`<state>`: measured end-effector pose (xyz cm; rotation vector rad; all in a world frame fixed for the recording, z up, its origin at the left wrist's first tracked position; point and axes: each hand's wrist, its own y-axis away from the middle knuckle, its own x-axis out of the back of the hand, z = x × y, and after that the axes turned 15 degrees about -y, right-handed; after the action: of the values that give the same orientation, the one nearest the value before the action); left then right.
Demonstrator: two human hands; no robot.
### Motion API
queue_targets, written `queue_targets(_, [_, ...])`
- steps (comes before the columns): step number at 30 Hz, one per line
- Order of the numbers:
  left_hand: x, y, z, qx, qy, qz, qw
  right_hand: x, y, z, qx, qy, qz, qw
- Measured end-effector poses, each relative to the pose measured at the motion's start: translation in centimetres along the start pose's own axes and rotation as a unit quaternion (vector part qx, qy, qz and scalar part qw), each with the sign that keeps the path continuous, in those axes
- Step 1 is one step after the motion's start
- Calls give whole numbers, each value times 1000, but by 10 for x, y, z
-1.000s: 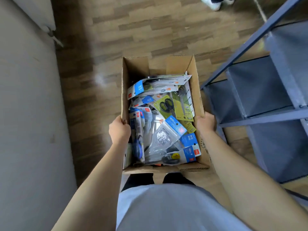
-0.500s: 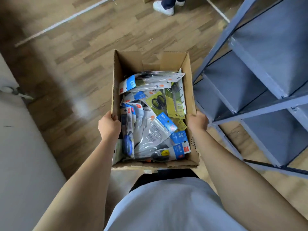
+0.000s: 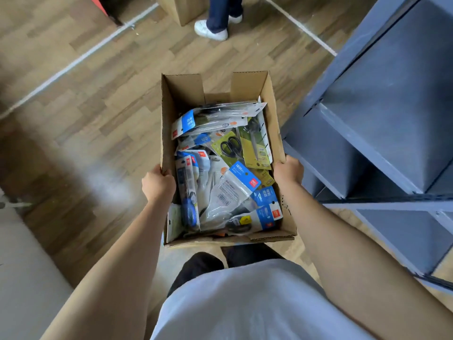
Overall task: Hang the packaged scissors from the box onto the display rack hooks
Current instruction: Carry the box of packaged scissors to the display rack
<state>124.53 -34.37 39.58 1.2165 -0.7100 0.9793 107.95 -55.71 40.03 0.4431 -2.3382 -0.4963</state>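
I carry an open cardboard box (image 3: 186,92) in front of my waist, above the wooden floor. It is filled with several packaged scissors (image 3: 228,168) in blue, white and yellow-green packs, lying in a loose pile. My left hand (image 3: 158,184) grips the box's left wall at its top edge. On the other side, my right hand (image 3: 288,170) grips the right wall. No display hooks are in view.
A grey-blue metal shelving unit (image 3: 382,133) stands close on the right, nearly touching the box. Another person's legs and white shoes (image 3: 215,28) are ahead beside a second cardboard box (image 3: 181,8). White lines cross the floor. A pale wall (image 3: 22,266) is at the lower left.
The view has swung away from the left wall as I move with the box; more floor and the other person's feet have come into view. Both hands keep their hold.
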Motion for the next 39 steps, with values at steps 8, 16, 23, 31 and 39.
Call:
queue_targets(8, [35,-58,85,-58,-17,24,998,-4,-51,-53,-13,-48,43,998])
queue_targets(16, [42,-135,143,-131,-56,-14,990,-23,-82,-79,-15,-41,88,995])
queue_targets(23, [54,-214,208,-218,-118,-88,965,-52,-104,-121,-121,-12,151,981])
queue_targets(31, [79,-276,302,-338,-159,-96,923,-71,-130,-170,-184,-82,221,954])
queue_targets(39, [72,-309,395,-396,-154,-89,901,-59,-177,-201,-189,-140,267,935])
